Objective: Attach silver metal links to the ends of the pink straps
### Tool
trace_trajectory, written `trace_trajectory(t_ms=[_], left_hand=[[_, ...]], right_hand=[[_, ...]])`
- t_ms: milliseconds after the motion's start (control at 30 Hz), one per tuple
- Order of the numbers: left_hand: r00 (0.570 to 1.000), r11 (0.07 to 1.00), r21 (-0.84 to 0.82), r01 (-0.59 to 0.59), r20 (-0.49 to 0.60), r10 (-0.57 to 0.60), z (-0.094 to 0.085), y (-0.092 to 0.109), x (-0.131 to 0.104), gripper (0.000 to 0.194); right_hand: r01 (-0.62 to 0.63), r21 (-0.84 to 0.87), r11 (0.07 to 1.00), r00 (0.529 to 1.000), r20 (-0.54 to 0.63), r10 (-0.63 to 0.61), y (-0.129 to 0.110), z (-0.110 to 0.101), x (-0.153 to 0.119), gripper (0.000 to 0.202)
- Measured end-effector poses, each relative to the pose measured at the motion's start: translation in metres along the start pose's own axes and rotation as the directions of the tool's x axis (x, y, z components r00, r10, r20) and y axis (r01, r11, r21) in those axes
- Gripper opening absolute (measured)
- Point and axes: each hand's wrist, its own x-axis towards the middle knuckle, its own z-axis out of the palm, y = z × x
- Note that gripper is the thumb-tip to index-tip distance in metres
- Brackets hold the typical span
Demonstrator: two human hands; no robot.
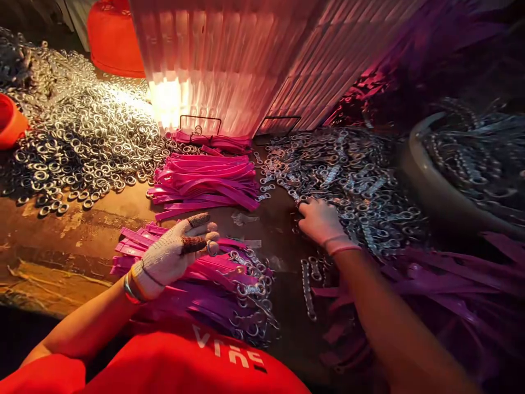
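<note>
My left hand (pixel 180 249), in a white knit glove with dark wraps on some fingers, is raised palm-in above a bundle of pink straps (pixel 135 241). A small metal ring (pixel 212 248) sits between its fingertips. At the near-left edge of a heap of short metal chain pieces (pixel 344 164) is my right hand (pixel 322 221), also gloved. Its fingers are curled down and closed beside a chain piece; what lies between them is hidden. Metal chain ends (pixel 252 287) fan out at the right end of the pink bundle below my left hand.
Loose metal rings (pixel 94 131) are heaped at left, near an orange container (pixel 12 123). More pink straps (pixel 205 183) lie mid-table before a corrugated panel (pixel 221 65). A large basin (pixel 426 164) of chains stands at right, above purple straps (pixel 447 279). Loose chain pieces (pixel 307 287) lie near my right forearm.
</note>
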Motion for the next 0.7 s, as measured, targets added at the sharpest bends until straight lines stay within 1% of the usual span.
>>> trace_trajectory(t_ms=[33,67,100,133,167,200,233,300,367,400,467,500,533,567,633,700], left_hand=[[1.0,1.0,0.008,-0.015,0.01,0.015,-0.001,-0.001,-0.002,0.047],[0.999,0.999,0.023,-0.037,0.016,0.037,-0.001,-0.002,-0.004,0.049],[0.997,0.996,0.042,-0.073,0.018,0.073,-0.001,-0.004,-0.007,0.051],[0.993,0.991,0.067,-0.119,0.02,0.118,0.0,-0.005,-0.009,0.052],[0.986,0.981,0.095,-0.169,0.024,0.168,0.001,-0.007,-0.012,0.053],[0.976,0.968,0.123,-0.218,0.035,0.215,0.002,-0.009,-0.015,0.052],[0.965,0.953,0.151,-0.262,0.05,0.257,0.004,-0.011,-0.018,0.051],[0.947,0.92,0.224,-0.321,0.084,0.31,0.007,-0.016,-0.024,0.047],[0.929,0.867,0.336,-0.369,0.116,0.351,0.008,-0.021,-0.03,0.044],[0.913,0.817,0.413,-0.403,0.125,0.387,0.008,-0.023,-0.032,0.043],[0.868,0.674,0.579,-0.459,0.133,0.478,0.007,-0.025,-0.036,0.041],[0.853,0.613,0.638,-0.466,0.138,0.504,0.007,-0.026,-0.037,0.04],[0.855,0.585,0.672,-0.454,0.143,0.499,0.006,-0.027,-0.038,0.038],[0.873,0.597,0.677,-0.432,0.146,0.466,0.006,-0.028,-0.039,0.036],[0.923,0.696,0.615,-0.37,0.156,0.353,0.006,-0.03,-0.04,0.035],[0.946,0.774,0.544,-0.323,0.157,0.284,0.007,-0.032,-0.042,0.038]], right_hand=[[0.005,0.111,0.994,0.998,-0.055,0.001,-0.007,-0.003,-0.007,0.033],[0.033,0.29,0.956,0.993,-0.114,0.0,-0.017,-0.008,-0.017,0.035],[0.089,0.509,0.856,0.986,-0.167,-0.003,-0.031,-0.015,-0.03,0.036],[0.166,0.717,0.677,0.976,-0.216,-0.011,-0.047,-0.022,-0.045,0.037],[0.221,0.862,0.456,0.972,-0.235,-0.027,-0.066,-0.031,-0.062,0.038],[0.237,0.929,0.286,0.971,-0.231,-0.054,-0.086,-0.041,-0.079,0.037],[0.23,0.956,0.181,0.973,-0.219,-0.076,-0.107,-0.05,-0.096,0.037],[0.21,0.976,0.047,0.972,-0.204,-0.114,-0.144,-0.066,-0.124,0.036],[0.2,0.979,-0.048,0.971,-0.204,-0.126,-0.17,-0.075,-0.141,0.036],[0.197,0.977,-0.082,0.973,-0.205,-0.105,-0.177,-0.076,-0.145,0.034],[0.198,0.974,-0.11,0.979,-0.202,-0.024,-0.183,-0.076,-0.15,0.03],[0.204,0.974,-0.101,0.979,-0.204,0.013,-0.183,-0.074,-0.152,0.029],[0.214,0.974,-0.076,0.977,-0.213,0.029,-0.182,-0.073,-0.153,0.028],[0.232,0.972,-0.035,0.973,-0.231,0.024,-0.181,-0.07,-0.155,0.028],[0.301,0.95,0.081,0.954,-0.301,-0.012,-0.179,-0.066,-0.159,0.032],[0.374,0.893,0.249,0.925,-0.38,-0.026,-0.18,-0.061,-0.163,0.044]])
